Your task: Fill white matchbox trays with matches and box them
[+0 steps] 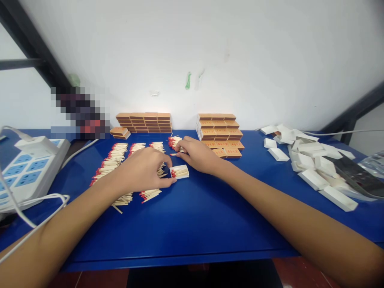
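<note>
A small white matchbox tray (183, 172) lies on the blue table with several red-tipped matches in it. My left hand (144, 168) grips the tray's left end between thumb and forefinger. Just behind the tray, my right hand (196, 154) is closed in a pinch on a match (173, 154), its red head pointing left. A small pile of matches (173, 142) lies beyond my right fingertips. More matches (151, 195) show below my left hand, and rows of matches (109, 162) spread to its left, partly hidden by the hand and forearm.
Closed matchboxes stand in a left stack (144, 123) and a stepped right stack (220, 132) against the wall. White empty trays (312, 154) heap at the right beside a dark phone (357, 174). A power strip (28, 174) with white cables occupies the left side.
</note>
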`<state>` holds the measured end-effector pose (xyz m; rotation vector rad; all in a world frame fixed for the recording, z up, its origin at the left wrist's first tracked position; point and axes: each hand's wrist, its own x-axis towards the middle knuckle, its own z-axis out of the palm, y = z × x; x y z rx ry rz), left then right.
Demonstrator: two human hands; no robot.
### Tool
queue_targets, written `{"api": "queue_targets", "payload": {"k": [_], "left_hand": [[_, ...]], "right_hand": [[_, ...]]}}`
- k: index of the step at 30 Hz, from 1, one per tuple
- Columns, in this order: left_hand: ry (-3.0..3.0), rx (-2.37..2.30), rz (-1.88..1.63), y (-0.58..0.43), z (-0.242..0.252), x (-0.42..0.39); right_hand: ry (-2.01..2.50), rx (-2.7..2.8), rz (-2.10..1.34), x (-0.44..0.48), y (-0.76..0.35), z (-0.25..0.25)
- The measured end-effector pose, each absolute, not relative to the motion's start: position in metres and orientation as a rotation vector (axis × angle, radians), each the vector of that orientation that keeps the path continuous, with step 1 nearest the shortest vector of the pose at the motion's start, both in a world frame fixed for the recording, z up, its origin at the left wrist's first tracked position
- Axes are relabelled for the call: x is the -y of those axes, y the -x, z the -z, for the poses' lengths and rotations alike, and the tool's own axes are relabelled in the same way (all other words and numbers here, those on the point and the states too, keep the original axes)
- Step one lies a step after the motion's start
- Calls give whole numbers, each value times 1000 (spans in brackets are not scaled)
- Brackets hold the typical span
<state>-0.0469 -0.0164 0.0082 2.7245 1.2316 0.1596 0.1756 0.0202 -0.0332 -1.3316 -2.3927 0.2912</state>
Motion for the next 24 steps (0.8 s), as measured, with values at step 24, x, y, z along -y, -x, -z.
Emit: {"api": "queue_targets", "payload": {"k": [24], "left_hand": [[-2729,-1261,-191,47,-6,14]], "right_hand": [[1414,2407,-352,0,-178,24]]}}
